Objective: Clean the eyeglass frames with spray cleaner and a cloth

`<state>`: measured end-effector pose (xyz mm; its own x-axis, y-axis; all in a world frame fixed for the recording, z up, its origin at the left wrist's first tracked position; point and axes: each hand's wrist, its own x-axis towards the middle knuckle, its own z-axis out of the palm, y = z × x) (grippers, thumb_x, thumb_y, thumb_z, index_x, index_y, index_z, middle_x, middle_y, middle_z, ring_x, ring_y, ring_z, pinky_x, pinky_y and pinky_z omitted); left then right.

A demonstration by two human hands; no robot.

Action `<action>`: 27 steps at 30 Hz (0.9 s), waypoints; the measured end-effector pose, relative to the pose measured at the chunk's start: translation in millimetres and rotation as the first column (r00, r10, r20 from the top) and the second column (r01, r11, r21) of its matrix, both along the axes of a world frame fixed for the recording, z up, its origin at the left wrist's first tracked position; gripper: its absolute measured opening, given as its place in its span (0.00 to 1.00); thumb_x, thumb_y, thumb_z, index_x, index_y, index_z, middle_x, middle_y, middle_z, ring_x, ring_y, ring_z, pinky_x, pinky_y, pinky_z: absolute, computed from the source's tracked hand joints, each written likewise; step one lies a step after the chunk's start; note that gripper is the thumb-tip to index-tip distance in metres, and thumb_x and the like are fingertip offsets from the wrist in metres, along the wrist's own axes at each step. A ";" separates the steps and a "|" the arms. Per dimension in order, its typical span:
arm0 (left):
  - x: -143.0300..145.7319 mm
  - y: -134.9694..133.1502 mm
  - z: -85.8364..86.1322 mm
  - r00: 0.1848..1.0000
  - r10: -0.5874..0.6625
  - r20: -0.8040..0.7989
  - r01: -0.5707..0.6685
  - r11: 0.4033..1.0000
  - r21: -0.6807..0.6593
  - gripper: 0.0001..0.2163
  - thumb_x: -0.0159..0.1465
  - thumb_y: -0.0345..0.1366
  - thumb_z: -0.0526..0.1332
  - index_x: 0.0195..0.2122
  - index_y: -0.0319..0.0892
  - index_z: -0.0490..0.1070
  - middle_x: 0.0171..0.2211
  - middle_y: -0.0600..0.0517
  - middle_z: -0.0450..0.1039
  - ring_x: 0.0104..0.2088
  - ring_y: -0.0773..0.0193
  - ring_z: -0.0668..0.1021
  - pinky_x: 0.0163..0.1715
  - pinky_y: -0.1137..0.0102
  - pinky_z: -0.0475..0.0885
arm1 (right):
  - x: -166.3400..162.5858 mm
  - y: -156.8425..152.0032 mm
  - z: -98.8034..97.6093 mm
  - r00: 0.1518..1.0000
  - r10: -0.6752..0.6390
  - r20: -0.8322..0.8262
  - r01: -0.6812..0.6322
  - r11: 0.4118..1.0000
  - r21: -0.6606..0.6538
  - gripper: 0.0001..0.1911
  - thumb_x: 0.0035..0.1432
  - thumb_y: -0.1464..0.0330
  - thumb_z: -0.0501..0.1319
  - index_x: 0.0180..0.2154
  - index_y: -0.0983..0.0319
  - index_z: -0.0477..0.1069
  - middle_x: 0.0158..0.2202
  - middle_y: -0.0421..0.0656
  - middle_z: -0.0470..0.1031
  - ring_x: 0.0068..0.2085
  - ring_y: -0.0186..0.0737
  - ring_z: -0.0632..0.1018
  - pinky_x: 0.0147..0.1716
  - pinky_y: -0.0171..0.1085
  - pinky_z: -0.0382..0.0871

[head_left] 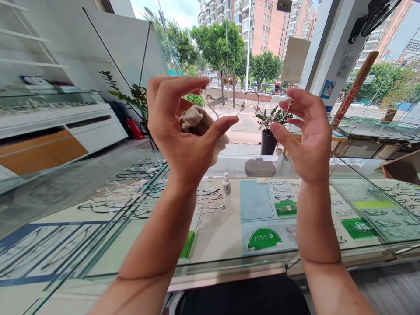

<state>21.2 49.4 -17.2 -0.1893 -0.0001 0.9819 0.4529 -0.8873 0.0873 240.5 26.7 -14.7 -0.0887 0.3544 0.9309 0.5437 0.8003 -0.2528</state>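
Observation:
A pair of thin-rimmed eyeglasses [243, 106] is raised in front of the window, its clear lenses hard to make out against the street. My left hand [183, 127] grips one side of them, index finger above and thumb below. Bunched in that same palm is a beige cleaning cloth [218, 142], partly hidden by the thumb. My right hand [306, 131] holds the other end of the glasses with curled fingers, the thumb a little apart below. Both hands are above the glass display counter [218, 236].
A small white spray bottle [226, 183] stands on the counter. Several eyeglass frames [114, 205] lie at left, more [282, 190] at right beside a green sign [264, 238]. Beyond are a potted plant [268, 142], a fire extinguisher [134, 129] and a stool seat [260, 167].

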 end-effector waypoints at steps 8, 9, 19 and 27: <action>-1.7 2.1 -0.9 1.000 0.018 0.007 -0.018 0.999 -0.050 0.20 0.57 0.48 0.75 0.50 0.57 0.77 0.45 0.52 0.76 0.47 0.53 0.78 0.42 0.54 0.74 | -1.8 -3.2 0.9 0.999 0.017 -0.043 -0.018 1.000 -0.002 0.20 0.66 0.59 0.65 0.56 0.45 0.65 0.59 0.42 0.76 0.62 0.50 0.77 0.58 0.56 0.76; -2.0 1.8 -1.2 1.000 0.025 0.004 -0.025 0.998 -0.060 0.20 0.58 0.49 0.75 0.50 0.58 0.77 0.45 0.52 0.77 0.47 0.52 0.78 0.42 0.54 0.75 | -2.5 -3.8 1.2 0.998 0.022 -0.051 -0.022 1.000 -0.003 0.19 0.66 0.59 0.65 0.56 0.45 0.65 0.59 0.42 0.76 0.62 0.50 0.77 0.58 0.56 0.76; -9.6 7.7 -5.0 0.998 0.028 -0.055 -0.032 0.996 -0.081 0.18 0.61 0.51 0.71 0.52 0.61 0.76 0.48 0.52 0.79 0.49 0.50 0.79 0.39 0.52 0.75 | -5.2 -7.5 1.9 0.995 0.028 -0.092 -0.032 0.999 -0.042 0.18 0.65 0.60 0.66 0.54 0.46 0.66 0.57 0.43 0.76 0.62 0.51 0.76 0.57 0.58 0.76; -15.3 12.5 -5.6 0.986 0.059 -0.154 -0.078 0.990 -0.121 0.19 0.59 0.45 0.74 0.51 0.57 0.76 0.47 0.51 0.80 0.47 0.48 0.77 0.41 0.52 0.73 | -1.3 -8.5 3.4 0.999 -0.001 -0.037 0.000 1.000 -0.023 0.17 0.63 0.68 0.67 0.51 0.48 0.67 0.54 0.41 0.78 0.59 0.50 0.78 0.55 0.57 0.76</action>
<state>5.9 61.9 -22.7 -0.0439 0.1180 0.9920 0.5288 -0.8397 0.1233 239.2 18.2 -11.3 -0.0548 0.3761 0.9250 0.5338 0.7939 -0.2912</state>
